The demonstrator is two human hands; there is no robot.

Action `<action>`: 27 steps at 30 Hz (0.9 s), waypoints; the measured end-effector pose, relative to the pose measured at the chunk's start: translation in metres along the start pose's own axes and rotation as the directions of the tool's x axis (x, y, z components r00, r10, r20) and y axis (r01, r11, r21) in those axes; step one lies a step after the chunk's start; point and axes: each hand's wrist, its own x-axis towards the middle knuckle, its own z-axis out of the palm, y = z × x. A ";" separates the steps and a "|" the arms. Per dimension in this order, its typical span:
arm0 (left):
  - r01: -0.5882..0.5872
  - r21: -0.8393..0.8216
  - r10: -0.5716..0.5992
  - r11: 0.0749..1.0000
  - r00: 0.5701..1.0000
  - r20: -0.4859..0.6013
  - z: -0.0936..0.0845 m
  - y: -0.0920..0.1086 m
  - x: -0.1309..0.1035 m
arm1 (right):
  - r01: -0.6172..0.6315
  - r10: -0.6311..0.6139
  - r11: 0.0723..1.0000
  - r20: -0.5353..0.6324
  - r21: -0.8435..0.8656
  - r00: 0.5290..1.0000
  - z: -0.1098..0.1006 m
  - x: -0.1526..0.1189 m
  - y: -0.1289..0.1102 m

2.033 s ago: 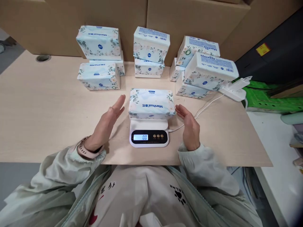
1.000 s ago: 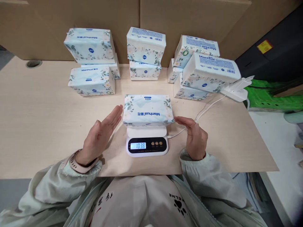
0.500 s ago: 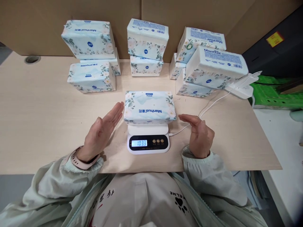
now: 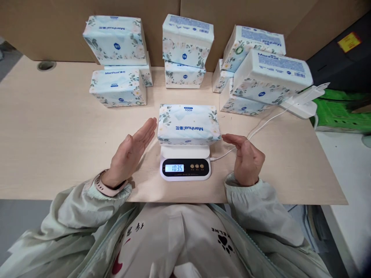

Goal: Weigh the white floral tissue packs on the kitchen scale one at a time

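A white and pale blue tissue pack [image 4: 189,124] with a flower print rests on a white digital kitchen scale [image 4: 185,152]. The lit display [image 4: 174,168] reads about 103.5. Just left of the pack, my left hand [image 4: 130,152] is held with its fingers stretched out, a small gap from the pack's side. My right hand [image 4: 246,158] is on the other side, fingers extended and close to the pack's lower right corner. Neither hand holds anything.
Behind stand stacked tissue packs at left [image 4: 117,87], middle [image 4: 187,46] and right [image 4: 269,73]. A white cable [image 4: 266,122] runs from the scale to a power strip [image 4: 303,106]. A green crate [image 4: 344,116] sits at far right, and a cardboard wall [image 4: 203,5] closes the back.
The scale's reading has gone from about 103.3 to 103.5. The whole view has shifted slightly; both hands keep their places beside the pack.
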 end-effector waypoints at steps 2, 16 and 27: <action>0.008 0.003 -0.008 1.000 1.000 0.004 0.001 0.001 0.000 | 0.005 -0.005 1.000 0.012 -0.011 1.000 0.001 0.001 0.001; -0.075 0.030 0.072 0.997 0.995 0.076 0.013 -0.002 0.017 | -0.131 0.078 0.989 0.506 0.070 0.859 0.009 0.011 -0.008; -0.510 0.427 0.583 0.747 0.811 -0.052 -0.091 0.079 0.077 | 0.244 -0.268 0.960 0.709 0.138 0.652 0.207 0.139 -0.066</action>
